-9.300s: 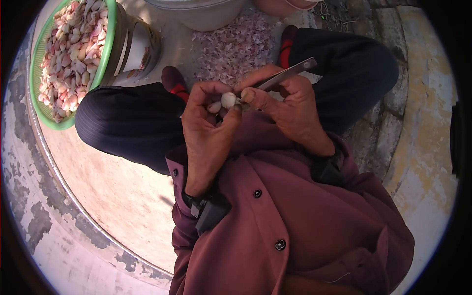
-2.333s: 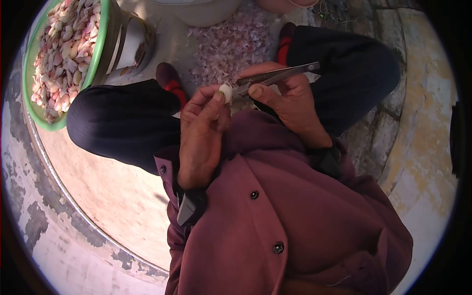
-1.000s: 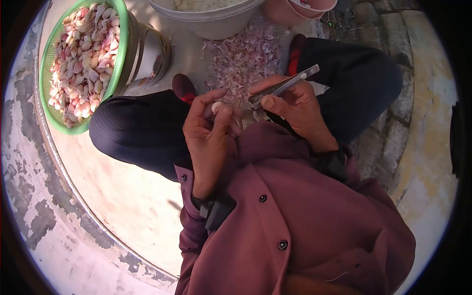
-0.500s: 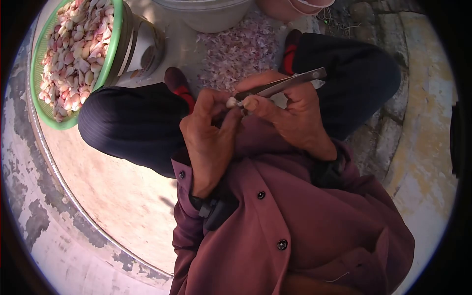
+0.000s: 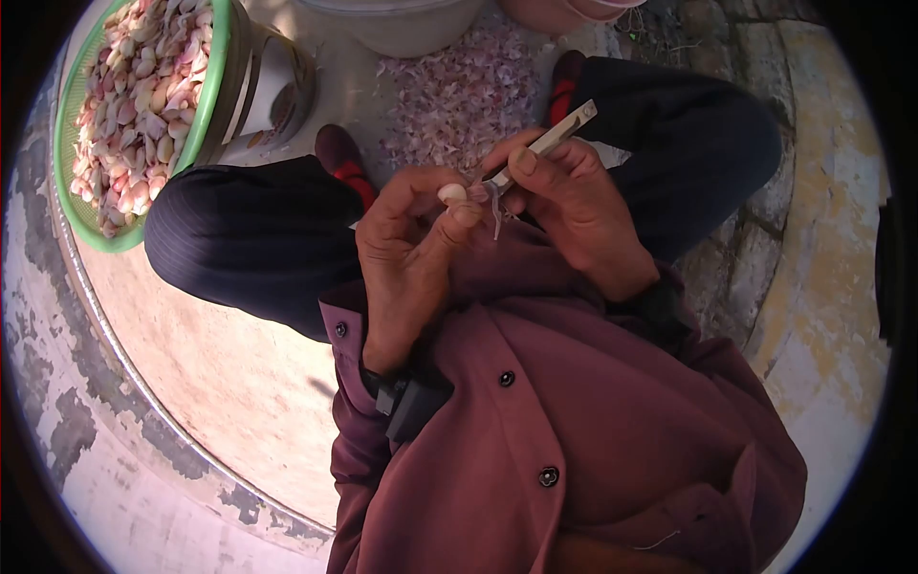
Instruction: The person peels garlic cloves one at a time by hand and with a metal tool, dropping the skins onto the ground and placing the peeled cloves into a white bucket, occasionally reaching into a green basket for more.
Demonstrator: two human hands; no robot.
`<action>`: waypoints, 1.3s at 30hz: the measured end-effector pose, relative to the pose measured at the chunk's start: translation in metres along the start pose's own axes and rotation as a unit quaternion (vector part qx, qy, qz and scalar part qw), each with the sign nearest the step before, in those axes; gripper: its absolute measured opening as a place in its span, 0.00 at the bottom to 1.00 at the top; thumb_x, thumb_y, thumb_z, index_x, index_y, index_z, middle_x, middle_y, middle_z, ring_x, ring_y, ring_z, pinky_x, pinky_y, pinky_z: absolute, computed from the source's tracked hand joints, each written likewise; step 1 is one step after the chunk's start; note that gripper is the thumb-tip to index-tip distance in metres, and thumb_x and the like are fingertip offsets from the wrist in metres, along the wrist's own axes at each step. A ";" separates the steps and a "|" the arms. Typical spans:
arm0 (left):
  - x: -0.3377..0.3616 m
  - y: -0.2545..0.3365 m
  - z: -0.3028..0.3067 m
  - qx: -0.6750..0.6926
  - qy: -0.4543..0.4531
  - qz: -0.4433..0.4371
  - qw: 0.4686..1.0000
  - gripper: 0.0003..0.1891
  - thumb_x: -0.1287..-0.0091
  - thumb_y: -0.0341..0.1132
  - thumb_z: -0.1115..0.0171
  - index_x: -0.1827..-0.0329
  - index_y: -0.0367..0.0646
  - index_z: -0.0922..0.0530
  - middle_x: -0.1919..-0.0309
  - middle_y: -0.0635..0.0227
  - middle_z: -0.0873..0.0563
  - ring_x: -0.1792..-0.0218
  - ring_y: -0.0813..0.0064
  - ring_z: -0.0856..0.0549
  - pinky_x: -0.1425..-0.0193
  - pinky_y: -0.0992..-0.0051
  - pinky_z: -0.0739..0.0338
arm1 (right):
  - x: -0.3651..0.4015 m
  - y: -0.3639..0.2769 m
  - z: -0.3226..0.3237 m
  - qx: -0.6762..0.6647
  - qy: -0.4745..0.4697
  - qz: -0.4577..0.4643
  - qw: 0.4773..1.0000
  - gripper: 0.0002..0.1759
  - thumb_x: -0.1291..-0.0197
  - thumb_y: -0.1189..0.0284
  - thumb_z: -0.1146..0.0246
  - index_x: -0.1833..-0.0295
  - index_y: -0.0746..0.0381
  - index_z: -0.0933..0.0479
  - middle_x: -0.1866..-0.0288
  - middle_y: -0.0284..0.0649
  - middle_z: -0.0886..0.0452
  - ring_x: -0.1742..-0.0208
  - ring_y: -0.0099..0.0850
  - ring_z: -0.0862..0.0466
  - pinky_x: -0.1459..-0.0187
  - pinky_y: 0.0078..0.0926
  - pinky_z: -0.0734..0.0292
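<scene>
Pinched between the thumb and forefinger of my left hand [image 5: 406,244] is a pale garlic clove [image 5: 451,193], its bare end facing up. My right hand [image 5: 583,206] is closed around a narrow, flat metal tool [image 5: 566,129] with a round mark at its far end. The tool's near end points toward the clove. Between the two hands, a thin strip of garlic skin [image 5: 495,212] dangles by the tool's tip. Both hands are held close together over my lap, above the maroon jacket [image 5: 612,411].
At upper left, a green-rimmed basket [image 5: 222,91] heaped with unpeeled garlic cloves [image 5: 143,105] rests beside a bucket [image 5: 285,91]. Loose garlic skins [image 5: 459,105] cover the ground between my feet. Beyond them stand a pale tub [image 5: 411,33] and a pinkish bucket [image 5: 545,14].
My hands have drawn slightly apart. The tool has turned to a steeper angle and shifted left; more of the pale clove shows, and a strip of skin now hangs between the hands.
</scene>
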State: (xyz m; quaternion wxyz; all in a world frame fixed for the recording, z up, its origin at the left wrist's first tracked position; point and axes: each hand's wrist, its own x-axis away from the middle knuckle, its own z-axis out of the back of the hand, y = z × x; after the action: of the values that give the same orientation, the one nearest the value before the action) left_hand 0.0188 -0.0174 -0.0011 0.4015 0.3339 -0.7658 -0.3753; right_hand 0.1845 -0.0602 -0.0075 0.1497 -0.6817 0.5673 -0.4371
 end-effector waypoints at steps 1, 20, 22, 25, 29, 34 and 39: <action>-0.001 -0.001 0.002 0.024 -0.009 0.006 1.000 0.11 0.36 0.25 0.34 0.53 0.36 0.22 0.65 0.71 0.17 0.64 0.84 0.19 0.59 0.85 0.26 | -0.001 0.001 0.001 -0.007 -0.001 0.016 1.000 0.13 0.33 0.66 0.38 0.55 0.66 0.18 0.64 0.33 0.17 0.68 0.16 0.23 0.63 0.13 0.27; -0.006 -0.017 0.014 0.206 0.034 0.094 0.973 0.06 0.30 0.28 0.40 0.55 0.36 0.25 0.63 0.63 0.15 0.66 0.80 0.18 0.59 0.81 0.23 | -0.016 0.006 0.016 0.260 0.114 0.231 0.931 0.10 0.37 0.70 0.33 0.56 0.66 0.18 0.67 0.32 0.15 0.64 0.16 0.21 0.63 0.15 0.29; -0.008 -0.019 0.015 0.201 0.037 0.099 0.974 0.07 0.29 0.28 0.42 0.52 0.36 0.27 0.63 0.63 0.16 0.66 0.77 0.17 0.59 0.78 0.20 | -0.009 0.006 0.012 0.272 0.074 0.239 0.929 0.10 0.38 0.70 0.33 0.56 0.66 0.18 0.67 0.32 0.15 0.63 0.18 0.20 0.62 0.17 0.28; -0.007 -0.016 0.009 0.159 0.055 0.086 0.982 0.07 0.29 0.28 0.42 0.53 0.36 0.27 0.63 0.63 0.16 0.66 0.77 0.16 0.59 0.79 0.20 | -0.007 0.006 0.012 0.382 -0.060 0.293 0.874 0.16 0.42 0.65 0.30 0.54 0.65 0.18 0.60 0.39 0.16 0.60 0.27 0.18 0.57 0.25 0.26; -0.006 -0.015 0.002 0.147 0.071 0.070 0.984 0.06 0.29 0.28 0.42 0.54 0.36 0.27 0.64 0.63 0.16 0.66 0.77 0.15 0.60 0.80 0.20 | -0.004 0.000 0.008 0.466 -0.050 0.321 0.823 0.15 0.42 0.66 0.30 0.55 0.64 0.18 0.65 0.37 0.16 0.62 0.29 0.18 0.58 0.26 0.26; -0.004 -0.014 -0.002 0.076 0.057 0.025 0.995 0.05 0.30 0.27 0.42 0.56 0.36 0.26 0.65 0.61 0.15 0.67 0.77 0.15 0.59 0.78 0.19 | -0.002 -0.001 0.006 0.462 -0.038 0.299 0.834 0.11 0.41 0.69 0.31 0.57 0.63 0.17 0.66 0.35 0.16 0.66 0.25 0.19 0.61 0.22 0.27; -0.003 -0.010 -0.003 0.072 0.035 0.048 0.996 0.04 0.30 0.26 0.42 0.56 0.36 0.26 0.64 0.60 0.15 0.68 0.75 0.14 0.60 0.79 0.19 | -0.002 0.009 0.011 0.321 0.024 0.226 0.919 0.10 0.37 0.69 0.33 0.56 0.64 0.18 0.65 0.33 0.16 0.64 0.17 0.21 0.60 0.17 0.27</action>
State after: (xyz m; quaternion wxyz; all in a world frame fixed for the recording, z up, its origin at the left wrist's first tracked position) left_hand 0.0252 -0.0206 -0.0092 0.4201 0.3379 -0.7915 -0.2879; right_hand 0.1869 -0.0647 -0.0206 0.4418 -0.4402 0.5393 -0.5659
